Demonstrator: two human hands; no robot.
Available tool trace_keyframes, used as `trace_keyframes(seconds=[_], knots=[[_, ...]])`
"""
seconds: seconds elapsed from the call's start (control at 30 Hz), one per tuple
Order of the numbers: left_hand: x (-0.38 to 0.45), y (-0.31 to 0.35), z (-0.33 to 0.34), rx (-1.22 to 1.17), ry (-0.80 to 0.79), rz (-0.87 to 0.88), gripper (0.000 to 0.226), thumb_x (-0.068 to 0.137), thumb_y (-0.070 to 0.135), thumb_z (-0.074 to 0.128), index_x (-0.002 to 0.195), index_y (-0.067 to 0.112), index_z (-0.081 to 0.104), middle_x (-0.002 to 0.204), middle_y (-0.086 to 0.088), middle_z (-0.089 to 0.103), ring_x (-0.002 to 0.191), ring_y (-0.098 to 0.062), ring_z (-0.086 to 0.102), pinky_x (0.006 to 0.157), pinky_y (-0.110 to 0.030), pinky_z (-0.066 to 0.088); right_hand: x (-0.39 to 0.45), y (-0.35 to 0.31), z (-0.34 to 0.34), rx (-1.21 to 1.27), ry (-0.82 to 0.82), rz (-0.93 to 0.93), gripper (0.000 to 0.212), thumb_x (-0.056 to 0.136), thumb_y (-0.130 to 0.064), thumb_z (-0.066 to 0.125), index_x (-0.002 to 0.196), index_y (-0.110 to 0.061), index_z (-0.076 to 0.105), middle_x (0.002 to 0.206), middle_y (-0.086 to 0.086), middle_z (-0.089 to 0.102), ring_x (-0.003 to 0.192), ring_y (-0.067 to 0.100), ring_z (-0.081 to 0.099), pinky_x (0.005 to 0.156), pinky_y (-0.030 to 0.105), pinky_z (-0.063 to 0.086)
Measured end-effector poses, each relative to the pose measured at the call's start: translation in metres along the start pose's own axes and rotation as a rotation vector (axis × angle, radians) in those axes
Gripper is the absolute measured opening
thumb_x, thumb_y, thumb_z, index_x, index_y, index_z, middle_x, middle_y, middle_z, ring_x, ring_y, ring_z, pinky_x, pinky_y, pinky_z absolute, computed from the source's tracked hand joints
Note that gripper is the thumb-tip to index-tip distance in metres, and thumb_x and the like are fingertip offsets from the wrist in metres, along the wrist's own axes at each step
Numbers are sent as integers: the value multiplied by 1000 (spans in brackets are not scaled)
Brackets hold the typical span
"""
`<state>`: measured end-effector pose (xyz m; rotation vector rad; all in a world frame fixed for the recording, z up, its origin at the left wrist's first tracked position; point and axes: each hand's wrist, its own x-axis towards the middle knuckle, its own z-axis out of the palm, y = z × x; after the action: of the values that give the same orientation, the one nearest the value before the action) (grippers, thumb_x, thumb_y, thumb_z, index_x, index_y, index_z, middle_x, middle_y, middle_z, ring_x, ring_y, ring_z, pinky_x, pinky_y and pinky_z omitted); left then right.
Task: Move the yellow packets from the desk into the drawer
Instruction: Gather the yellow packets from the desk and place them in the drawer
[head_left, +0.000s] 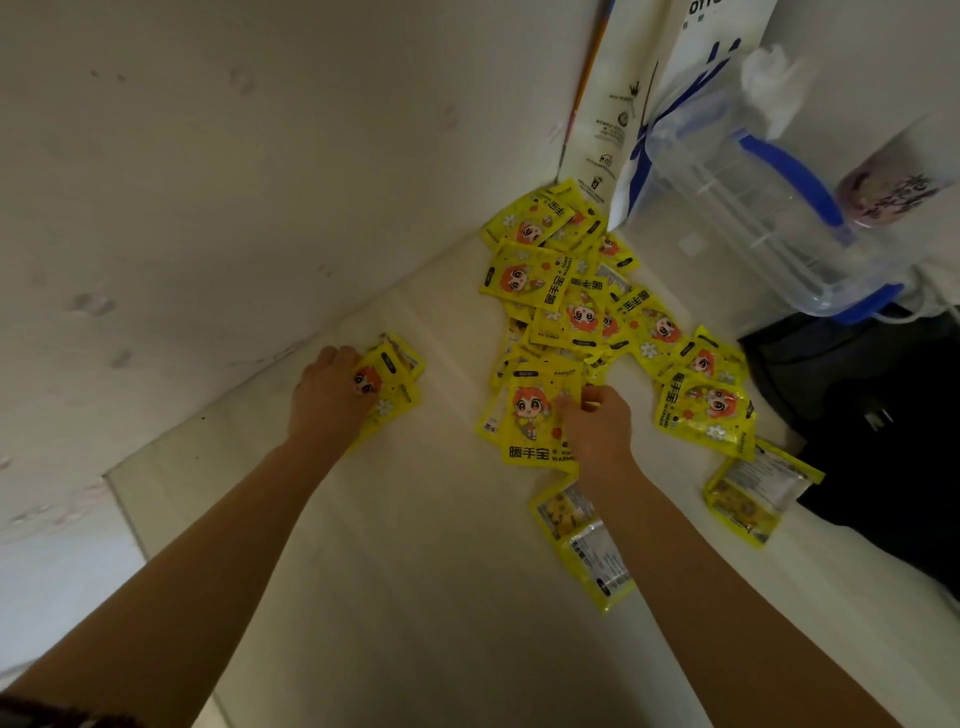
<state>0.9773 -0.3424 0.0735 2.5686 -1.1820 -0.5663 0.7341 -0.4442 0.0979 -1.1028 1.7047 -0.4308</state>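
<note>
The left hand (330, 392) holds a small stack of yellow packets (390, 387) near the wall (208, 182); its fingers are curled around the stack, and the packets stick out past the fingertips toward the right. The right hand (597, 421) rests on the near end of the big pile of packets (576, 312). Its fingers are bent and pinch the edge of the top packet (535, 415), which lies just left of the fingertips with its printed face up. The rest of the pile spreads beyond the fingers, up to the corner of the desk (415, 545), and some packets lie to the right of the hand. Two more packets lie apart: one (582, 540) just beside the right wrist, partly under the forearm, and another (758, 499) further right, on the edge of a black object (872, 415). Both of these show the silver back side.

Behind the pile a white paper bag (623, 130) with blue print leans in the corner. Beside it stands a clear plastic jug (769, 218) with a blue handle, close to the far packets.

The packets are flat, glossy and rectangular, with a cartoon figure with orange hair. The desk is pale and smooth. No drawer is visible.
</note>
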Motion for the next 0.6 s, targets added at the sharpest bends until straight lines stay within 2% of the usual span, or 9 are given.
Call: trace_keyframes(seconds=[0.07, 0.17, 0.3, 0.37, 0.43, 0.5, 0.53, 0.6], knots=[[-3, -1, 1, -16, 22, -18, 35, 78, 13, 69, 109, 3, 57, 117, -19, 49, 102, -42, 53, 84, -51, 46, -2, 4, -8, 66, 7, 15, 21, 90, -19, 61, 107, -11, 52, 93, 8, 63, 56, 15, 59, 52, 26, 46], [-6, 1, 3, -14, 15, -103, 39, 81, 20, 69, 116, 8, 56, 128, -14, 46, 112, -37, 49, 91, -49, 39, -5, 8, -21, 144, 26, 41, 26, 88, -17, 65, 108, -15, 48, 84, 1, 60, 52, 11, 56, 48, 21, 41], [-14, 5, 2, 18, -20, -150, 34, 84, 26, 65, 114, 13, 53, 109, -12, 60, 108, -35, 48, 89, -44, 32, -13, 11, -37, 222, -18, 120, 35, 86, -15, 68, 113, -17, 46, 78, -5, 53, 56, 9, 54, 52, 22, 42], [-20, 5, 1, -17, -16, -148, 29, 85, 26, 64, 109, 15, 51, 100, -9, 63, 103, -33, 51, 87, -41, 29, -17, 15, -43, 196, -77, 146, 23, 88, -12, 65, 110, -8, 60, 75, 2, 61, 57, 15, 56, 58, 29, 52], [-25, 2, 3, -91, -6, -142, 26, 85, 26, 64, 103, 20, 47, 93, -6, 64, 94, -31, 57, 85, -38, 30, -19, 20, -46, 187, -113, 158, 17, 89, -10, 62, 103, -3, 68, 74, 13, 64, 58, 22, 58, 70, 44, 56], [-30, 1, 4, -196, -14, -143, 26, 85, 27, 64, 101, 25, 43, 88, -5, 66, 80, -30, 65, 83, -39, 46, -20, 24, -47, 177, -136, 167, 11, 90, -12, 61, 93, -8, 71, 76, 16, 64, 61, 25, 58, 79, 51, 55], [-32, 1, 4, -239, -15, -144, 27, 85, 27, 64, 101, 25, 43, 89, -7, 66, 74, -30, 66, 76, -40, 53, -21, 25, -48, 177, -143, 177, 10, 90, -14, 61, 87, -13, 70, 78, 16, 64, 64, 26, 59, 81, 53, 54], [-37, 6, 2, -308, -12, -147, 28, 86, 25, 66, 104, 20, 45, 88, -8, 66, 68, -29, 67, 64, -37, 56, -21, 28, -47, 202, -159, 184, 12, 91, -18, 61, 81, -19, 68, 84, 16, 67, 74, 28, 62, 84, 54, 55]])
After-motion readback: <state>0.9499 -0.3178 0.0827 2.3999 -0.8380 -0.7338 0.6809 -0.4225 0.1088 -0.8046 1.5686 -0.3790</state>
